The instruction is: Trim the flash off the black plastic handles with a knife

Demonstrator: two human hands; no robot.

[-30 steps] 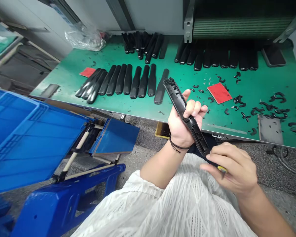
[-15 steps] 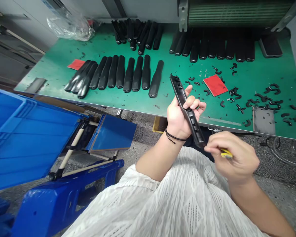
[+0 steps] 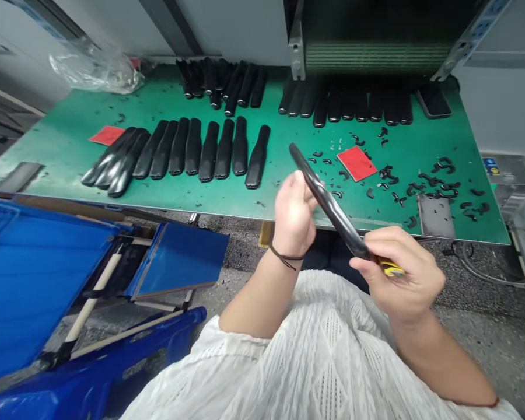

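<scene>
A long black plastic handle shell slants in front of me, its smooth outer side turned up. My left hand is closed around its upper half, with the fingers partly hidden behind it. At the shell's lower end is my right hand, whose thumb and forefinger touch that end. The same hand is closed on a small yellow tool; most of it is hidden in the palm, so its kind does not show. Nearest on the table lies another black shell, at the end of a row of similar shells.
The green table also bears piled shells, a back row of shells, a red square, scattered black bits, a grey plate and a phone. Blue bins stand left.
The shell has been turned over: its ribbed hollow inside faced me before, now its smooth back. My right thumb and forefinger have come onto its lower end. The view has shifted.
</scene>
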